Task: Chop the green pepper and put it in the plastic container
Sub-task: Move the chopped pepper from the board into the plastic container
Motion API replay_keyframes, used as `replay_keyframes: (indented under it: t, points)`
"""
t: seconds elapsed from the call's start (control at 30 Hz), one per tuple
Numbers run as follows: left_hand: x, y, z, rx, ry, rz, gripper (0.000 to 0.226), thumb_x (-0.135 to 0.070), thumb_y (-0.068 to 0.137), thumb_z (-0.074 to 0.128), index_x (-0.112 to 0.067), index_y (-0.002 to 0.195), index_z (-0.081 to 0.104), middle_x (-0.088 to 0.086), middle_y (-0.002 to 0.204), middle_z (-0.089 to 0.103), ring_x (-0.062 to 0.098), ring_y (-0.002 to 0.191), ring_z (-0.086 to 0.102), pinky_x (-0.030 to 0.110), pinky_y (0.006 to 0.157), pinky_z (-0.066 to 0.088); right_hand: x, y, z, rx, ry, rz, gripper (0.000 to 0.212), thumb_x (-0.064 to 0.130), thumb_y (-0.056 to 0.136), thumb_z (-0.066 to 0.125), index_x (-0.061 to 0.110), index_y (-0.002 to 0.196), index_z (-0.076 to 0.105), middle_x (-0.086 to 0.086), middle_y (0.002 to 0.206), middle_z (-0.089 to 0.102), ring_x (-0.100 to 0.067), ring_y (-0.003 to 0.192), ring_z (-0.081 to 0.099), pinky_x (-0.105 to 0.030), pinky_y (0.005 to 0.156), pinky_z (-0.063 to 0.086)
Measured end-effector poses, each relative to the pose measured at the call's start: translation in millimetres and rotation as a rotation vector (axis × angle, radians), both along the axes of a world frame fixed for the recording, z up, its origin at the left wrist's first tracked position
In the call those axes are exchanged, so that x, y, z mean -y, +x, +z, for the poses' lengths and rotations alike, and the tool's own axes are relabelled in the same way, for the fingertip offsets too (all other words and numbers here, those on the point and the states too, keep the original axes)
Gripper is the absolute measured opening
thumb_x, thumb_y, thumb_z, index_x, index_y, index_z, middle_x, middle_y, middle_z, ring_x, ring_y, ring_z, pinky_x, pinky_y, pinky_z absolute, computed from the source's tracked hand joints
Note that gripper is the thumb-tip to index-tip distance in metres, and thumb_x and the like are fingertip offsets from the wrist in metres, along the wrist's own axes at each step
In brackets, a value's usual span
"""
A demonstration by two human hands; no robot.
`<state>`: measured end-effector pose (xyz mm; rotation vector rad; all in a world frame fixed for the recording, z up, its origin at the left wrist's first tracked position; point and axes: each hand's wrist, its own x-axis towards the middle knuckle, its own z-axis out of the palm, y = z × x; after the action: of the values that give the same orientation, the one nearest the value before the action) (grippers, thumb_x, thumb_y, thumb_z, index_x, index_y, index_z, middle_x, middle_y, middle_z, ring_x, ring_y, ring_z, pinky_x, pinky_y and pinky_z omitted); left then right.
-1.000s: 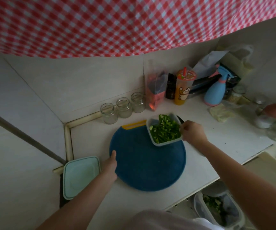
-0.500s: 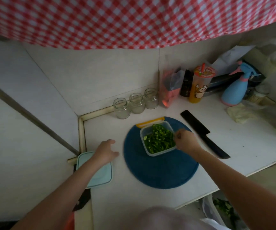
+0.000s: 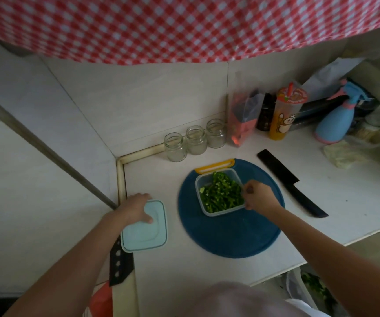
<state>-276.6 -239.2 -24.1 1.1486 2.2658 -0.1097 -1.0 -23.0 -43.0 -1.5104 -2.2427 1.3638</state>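
A red-and-white checked cloth (image 3: 184,26) hung across the top of the view. Below it the white tabletop (image 3: 344,202) ran into a tiled corner at the far left. A round blue cutting board (image 3: 230,234) lay in the middle of the tabletop, its yellow handle toward the back wall.

The plastic container (image 3: 223,213) stood upright on the far half of the board, touching the yellow handle. Its slightly longer side ran from the far edge toward the near edge, turned a little. It was nearly full of chopped green pepper (image 3: 221,195).

A black knife (image 3: 292,186) lay right of the board, flat on the tabletop. Its broad blade pointed to the back wall and its handle to the near right edge. A pale blue lid (image 3: 145,232) lay left of the board, near the left edge.

At the back right stood a blue spray bottle (image 3: 335,120), an orange drink cup (image 3: 285,115) and a pink bag (image 3: 241,124). Three empty glass jars (image 3: 194,140) lined the back wall.

The right grip (image 3: 260,200), a bare hand, had its fingers curled and pinched the container's right wall. The left grip (image 3: 136,209) lay on the lid's far left corner, closed on it with the thumb on top and fingers bent over the far edge.
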Motion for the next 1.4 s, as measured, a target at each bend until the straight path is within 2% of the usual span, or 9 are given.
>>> replay_keyframes:
  t: [0.13, 0.3, 0.47, 0.53, 0.7, 0.83, 1.0, 1.23, 1.4]
  points:
    - [-27.9, 14.5, 45.9, 0.001, 0.322, -0.023, 0.021, -0.02, 0.082, 0.069, -0.012, 0.102, 0.068, 0.005, 0.098, 0.064, 0.021, 0.091, 0.06, 0.028, 0.072, 0.044, 0.0, 1.5, 1.8, 0.022, 0.036, 0.005, 0.014, 0.018, 0.091, 0.056, 0.006, 0.099, 0.058, -0.01, 0.091, 0.063, -0.024, 0.077, 0.061, -0.036, 0.071, 0.053]
    - [-67.5, 65.1, 72.7, -0.11, 0.774, -0.133, 0.029, -0.012, 0.086, 0.061, -0.015, 0.114, 0.067, 0.0, 0.089, 0.05, 0.015, 0.078, 0.052, 0.025, 0.065, 0.037, 0.4, -7.4, 26.8, -0.128, 0.217, -0.102, 0.023, 0.028, 0.094, 0.054, 0.008, 0.098, 0.064, -0.007, 0.096, 0.061, -0.02, 0.082, 0.056, -0.025, 0.07, 0.037]
    - [-89.7, 112.0, 47.2, -0.203, 0.863, -0.469, 0.045, 0.0, 0.067, 0.076, -0.013, 0.109, 0.07, 0.008, 0.083, 0.057, 0.024, 0.073, 0.058, 0.03, 0.059, 0.049, -3.0, -17.5, 50.5, -0.492, -0.423, -0.155, 0.03, 0.035, 0.094, 0.055, 0.008, 0.103, 0.064, -0.012, 0.092, 0.07, -0.023, 0.076, 0.067, -0.031, 0.073, 0.058]
    - [-97.6, 127.2, 33.1, -0.213, 0.893, -0.555, 0.031, -0.008, 0.072, 0.069, -0.013, 0.102, 0.072, 0.008, 0.078, 0.058, 0.025, 0.068, 0.058, 0.028, 0.056, 0.05, -7.8, -18.0, 45.7, -0.477, -0.481, -0.133, 0.024, 0.023, 0.092, 0.06, 0.004, 0.108, 0.064, -0.016, 0.098, 0.07, -0.026, 0.083, 0.067, -0.032, 0.075, 0.059]
    - [-96.5, 137.1, 21.1, -0.012, 0.724, -0.516, 0.063, -0.059, 0.077, 0.053, -0.015, 0.12, 0.062, 0.003, 0.104, 0.057, 0.022, 0.096, 0.054, 0.032, 0.09, 0.044, -17.7, -7.6, 23.8, -0.344, -0.366, -0.209, 0.029, -0.002, 0.086, 0.058, 0.001, 0.114, 0.064, -0.017, 0.097, 0.069, -0.028, 0.087, 0.066, -0.037, 0.08, 0.056]
    - [-100.4, 120.5, 13.3, -0.1, 0.548, -0.376, 0.101, -0.068, 0.064, 0.068, -0.016, 0.143, 0.031, 0.009, 0.142, 0.03, 0.026, 0.133, 0.028, 0.041, 0.114, 0.02, -14.7, -2.2, 18.5, -0.247, -0.213, -0.137, 0.027, 0.001, 0.087, 0.057, 0.009, 0.111, 0.066, -0.006, 0.091, 0.069, -0.02, 0.081, 0.065, -0.03, 0.074, 0.056]
    - [-99.3, 109.5, -3.5, -0.055, 0.167, -0.327, 0.135, -0.074, 0.055, 0.068, -0.018, 0.148, -0.013, 0.01, 0.153, -0.024, 0.033, 0.141, -0.019, 0.056, 0.115, 0.0, -6.3, -11.8, 20.0, -0.194, -0.019, -0.05, 0.03, 0.01, 0.087, 0.056, 0.023, 0.111, 0.067, 0.004, 0.086, 0.068, -0.011, 0.08, 0.063, -0.018, 0.063, 0.045]
    - [-104.0, 110.1, -0.1, 0.023, 0.195, -0.297, 0.137, -0.061, 0.055, 0.079, -0.023, 0.147, -0.016, 0.01, 0.153, -0.017, 0.031, 0.142, -0.007, 0.045, 0.117, 0.009, -10.9, -12.7, 4.3, -0.103, 0.199, 0.033, 0.025, 0.017, 0.087, 0.056, 0.029, 0.102, 0.072, -0.007, 0.089, 0.059, -0.007, 0.066, 0.047, -0.011, 0.052, 0.028]
    - [-108.9, 111.6, -0.5, 0.016, 0.153, -0.289, 0.133, -0.058, 0.059, 0.078, -0.025, 0.147, -0.014, 0.011, 0.152, -0.022, 0.033, 0.142, -0.011, 0.047, 0.115, 0.013, -8.6, -12.6, 4.6, -0.114, 0.218, 0.052, 0.022, 0.011, 0.091, 0.052, 0.018, 0.096, 0.073, -0.009, 0.089, 0.063, -0.021, 0.076, 0.058, -0.018, 0.056, 0.041]
